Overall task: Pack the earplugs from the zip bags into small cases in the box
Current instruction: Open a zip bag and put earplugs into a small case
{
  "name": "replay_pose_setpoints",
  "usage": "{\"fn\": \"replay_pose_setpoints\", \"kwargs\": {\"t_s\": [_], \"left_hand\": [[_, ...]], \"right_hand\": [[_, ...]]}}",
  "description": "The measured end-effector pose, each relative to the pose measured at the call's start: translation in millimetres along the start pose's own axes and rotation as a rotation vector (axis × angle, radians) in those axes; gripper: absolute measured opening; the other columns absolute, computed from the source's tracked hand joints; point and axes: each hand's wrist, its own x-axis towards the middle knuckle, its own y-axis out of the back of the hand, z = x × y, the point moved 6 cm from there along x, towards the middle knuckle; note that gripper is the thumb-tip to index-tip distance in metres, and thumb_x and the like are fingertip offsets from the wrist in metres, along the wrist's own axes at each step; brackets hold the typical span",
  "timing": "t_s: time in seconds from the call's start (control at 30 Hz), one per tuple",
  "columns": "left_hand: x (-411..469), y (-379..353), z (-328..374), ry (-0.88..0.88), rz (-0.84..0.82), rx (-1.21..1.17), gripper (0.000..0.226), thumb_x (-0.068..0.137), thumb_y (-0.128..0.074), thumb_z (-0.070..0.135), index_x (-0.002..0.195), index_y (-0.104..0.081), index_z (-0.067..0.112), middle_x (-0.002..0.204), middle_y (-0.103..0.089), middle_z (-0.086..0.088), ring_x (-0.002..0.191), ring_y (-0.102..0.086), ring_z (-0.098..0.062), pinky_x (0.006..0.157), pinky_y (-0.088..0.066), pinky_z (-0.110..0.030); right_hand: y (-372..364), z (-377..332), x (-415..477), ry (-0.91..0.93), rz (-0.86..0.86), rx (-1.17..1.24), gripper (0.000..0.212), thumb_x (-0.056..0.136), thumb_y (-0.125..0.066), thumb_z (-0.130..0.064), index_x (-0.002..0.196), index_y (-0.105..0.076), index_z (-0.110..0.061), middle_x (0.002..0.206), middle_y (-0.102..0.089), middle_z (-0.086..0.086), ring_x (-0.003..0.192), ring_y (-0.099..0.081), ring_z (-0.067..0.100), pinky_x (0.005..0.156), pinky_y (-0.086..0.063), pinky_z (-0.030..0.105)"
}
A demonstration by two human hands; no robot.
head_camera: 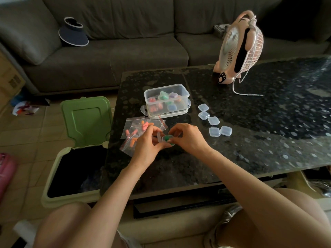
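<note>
Zip bags holding orange earplugs lay at left. Left hand pinched open small case, green earplugs inside. Right hand pinched same case. Box sat behind. Advice: tuck plugs below rim before snapping lid.

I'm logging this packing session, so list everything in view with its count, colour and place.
table: one, black speckled, in front of the person
storage box: one, clear, on the table
filled cases: several, mixed colours, inside the storage box
empty cases: five, clear, on the table right of the box
zip bags: several, clear with orange earplugs, left of the held case
held case: one, clear with green earplugs, between both grips
desk fan: one, pink, far side of the table
bin: one, cream with open green lid, left of the table
sofa: one, grey, behind the table
sun visor: one, navy, on the sofa
left grip: pinches the held case
right grip: pinches the held case
</note>
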Motion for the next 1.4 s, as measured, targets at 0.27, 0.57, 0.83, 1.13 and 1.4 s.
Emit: {"fn": "replay_pose_setpoints", "kwargs": {"t_s": [0.27,0.57,0.83,1.13,1.4], "left_hand": [[-3,5,10,-0.035,0.025,0.123,0.038,0.074,-0.077,0.018,0.104,-0.061,0.000,0.115,-0.062,-0.011,0.103,-0.056,-0.019,0.066,0.000,0.017],[-2,-4,8,-0.114,0.007,0.150,0.040,0.071,-0.079,0.019,0.105,-0.064,0.004,0.121,-0.056,-0.013,0.119,-0.041,-0.015,0.068,0.008,0.016],[0,3,9,-0.145,0.040,0.046,0.036,0.074,-0.076,0.010,0.106,-0.063,0.003,0.106,-0.059,0.000,0.096,-0.039,0.008,0.075,-0.004,0.017],[4,0,-8,-0.017,0.012,-0.115,0.044,0.070,-0.080,0.018,0.102,-0.050,0.017,0.093,-0.061,0.010,0.089,-0.064,-0.013,0.080,-0.056,-0.032],[5,-4,-11,0.011,-0.034,-0.139,0.046,0.071,-0.080,0.019,0.107,-0.052,0.017,0.099,-0.062,0.009,0.094,-0.064,-0.010,0.082,-0.055,-0.026]], "right_hand": [[-4,2,-5,-0.185,-0.183,0.536,0.019,0.083,-0.066,0.003,0.099,-0.064,-0.007,0.076,-0.064,0.006,0.052,-0.065,0.009,0.055,-0.056,0.021],[-16,0,-8,-0.234,-0.262,0.643,0.027,0.084,-0.070,-0.018,0.107,-0.061,-0.008,0.075,-0.065,0.009,0.056,-0.064,0.016,0.056,-0.057,0.026],[-10,0,-4,-0.265,-0.233,0.823,0.033,0.084,-0.070,-0.018,0.111,-0.061,-0.002,0.084,-0.066,0.015,0.065,-0.064,0.019,0.060,-0.057,0.027],[-12,-1,-6,-0.245,-0.281,0.818,0.022,0.086,-0.063,0.000,0.107,-0.060,-0.005,0.108,-0.062,0.024,0.079,-0.068,0.025,0.069,-0.060,0.032],[-13,-1,-4,-0.218,-0.227,0.729,0.018,0.085,-0.063,0.001,0.100,-0.061,-0.008,0.096,-0.060,0.018,0.069,-0.065,0.019,0.060,-0.057,0.024]]}}
